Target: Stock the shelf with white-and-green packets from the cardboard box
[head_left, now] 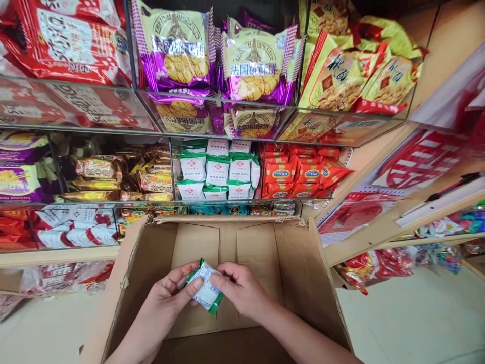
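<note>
A small white snack packet with green ends [206, 293] is held tilted between both hands, its printed side facing up. My left hand [176, 290] pinches its left side, thumb on top and fingers beneath. On the packet's right edge, my right hand [238, 290] closes with thumb and fingers. Both hands are over an open cardboard box [299, 263]; its bare inside bottom shows behind them. Similar white-and-green packets [217, 171] stand stacked in rows on the middle shelf straight ahead.
Red packets [297, 172] fill the compartment to the right, brown-gold ones [98, 169] the left. Large purple biscuit packs [259, 65] lie above behind a clear shelf lip [242, 97]. A wooden side panel [373, 136] borders the right. Bagged goods [375, 268] sit low beyond the box.
</note>
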Demonstrator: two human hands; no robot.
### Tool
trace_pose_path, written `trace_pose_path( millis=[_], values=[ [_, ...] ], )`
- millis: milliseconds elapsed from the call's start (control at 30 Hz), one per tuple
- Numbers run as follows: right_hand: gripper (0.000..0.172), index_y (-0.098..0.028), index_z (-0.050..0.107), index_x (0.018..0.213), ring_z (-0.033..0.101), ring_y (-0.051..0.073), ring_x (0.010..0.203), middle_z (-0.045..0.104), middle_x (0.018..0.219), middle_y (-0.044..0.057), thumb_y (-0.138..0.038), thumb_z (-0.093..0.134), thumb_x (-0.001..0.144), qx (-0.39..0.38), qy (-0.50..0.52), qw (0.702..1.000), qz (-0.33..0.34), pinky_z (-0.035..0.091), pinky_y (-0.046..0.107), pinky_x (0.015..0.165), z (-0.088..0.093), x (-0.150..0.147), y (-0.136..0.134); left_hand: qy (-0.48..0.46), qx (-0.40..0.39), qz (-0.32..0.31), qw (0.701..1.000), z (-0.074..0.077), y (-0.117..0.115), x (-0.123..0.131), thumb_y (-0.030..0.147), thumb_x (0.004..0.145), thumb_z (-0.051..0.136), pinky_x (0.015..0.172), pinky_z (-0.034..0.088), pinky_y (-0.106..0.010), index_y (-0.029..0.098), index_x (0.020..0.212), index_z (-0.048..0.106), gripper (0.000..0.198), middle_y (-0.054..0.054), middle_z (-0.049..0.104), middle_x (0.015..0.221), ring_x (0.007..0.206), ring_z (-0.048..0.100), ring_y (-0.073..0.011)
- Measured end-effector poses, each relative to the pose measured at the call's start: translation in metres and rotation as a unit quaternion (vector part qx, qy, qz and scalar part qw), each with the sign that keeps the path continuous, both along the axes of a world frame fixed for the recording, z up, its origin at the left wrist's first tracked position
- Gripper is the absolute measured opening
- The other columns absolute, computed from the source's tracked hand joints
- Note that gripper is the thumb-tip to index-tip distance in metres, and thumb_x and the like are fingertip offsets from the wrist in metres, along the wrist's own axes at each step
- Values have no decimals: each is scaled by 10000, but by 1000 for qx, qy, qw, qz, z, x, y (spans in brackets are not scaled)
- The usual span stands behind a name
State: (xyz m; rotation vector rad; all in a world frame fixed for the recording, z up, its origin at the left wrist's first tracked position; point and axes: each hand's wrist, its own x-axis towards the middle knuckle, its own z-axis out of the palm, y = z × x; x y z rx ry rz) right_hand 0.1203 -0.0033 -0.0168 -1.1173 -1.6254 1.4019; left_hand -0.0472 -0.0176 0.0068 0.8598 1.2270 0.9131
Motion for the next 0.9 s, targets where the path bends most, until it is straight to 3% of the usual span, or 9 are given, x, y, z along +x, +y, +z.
trace_pose_path(
  millis=[167,267,367,467,567,633,733,800,900],
  values=[
    [300,-122,607,750,403,76,585,473,615,-21,-378,465,812,42,-60,997,26,307,178,532,3,3,-2,-11,-3,12,1000,-2,-2,5,389,672,673,514,428,-180,202,794,708,226,31,612,576,547,481,-97],
    [325,-123,619,788,436,82,595,523,637,-10,-398,449,823,48,-78,995,29,330,175,543,5,4,-2,-33,-10,34,999,-3,-2,8,423,675,657,498,425,-185,176,719,709,256,24,605,535,523,492,-103],
    [321,-142,620,855,495,100,637,591,696,9,-404,436,842,104,-122,987,8,362,189,586,12,7,0,-66,-30,50,996,0,2,12,459,707,609,581,468,-207,194,787,693,289,4,658,648,610,561,-124],
    [261,-170,602,964,537,140,778,643,867,47,-349,447,855,248,-163,955,-16,387,248,714,24,12,2,-175,-104,45,978,14,5,17,528,745,516,770,489,-331,209,915,647,385,-47,679,857,767,627,-179],
    [229,-191,575,1033,512,165,955,604,1055,68,-221,493,821,339,-116,934,0,373,312,858,33,17,0,-211,-103,52,971,30,3,23,316,710,651,809,487,-349,229,1023,586,332,-41,639,999,881,614,-188],
    [319,-193,547,1076,468,177,1063,538,1159,80,-162,532,759,291,-41,956,-23,368,331,905,34,19,-2,-174,-56,58,981,35,-1,26,192,676,692,803,484,-288,300,1140,501,514,3,624,1024,932,585,-164],
    [428,-192,480,1145,483,186,1054,513,1170,92,-213,564,725,84,81,989,-92,429,312,820,27,18,-4,-139,-3,38,990,33,-7,31,226,674,702,780,453,-197,366,1247,369,678,39,645,919,867,584,-125],
    [335,-165,536,1037,548,159,851,590,957,69,-308,570,735,-47,130,986,-96,449,266,676,22,16,-2,-110,29,25,993,27,-9,34,238,664,711,758,438,-172,364,1269,333,725,45,650,888,781,583,-103],
    [261,-127,587,782,482,96,614,545,670,4,-379,590,719,-107,149,978,-96,392,219,570,19,13,1,-98,52,24,994,15,-8,35,251,646,723,739,433,-176,346,1272,326,747,32,646,929,781,577,-110]
  ],
)
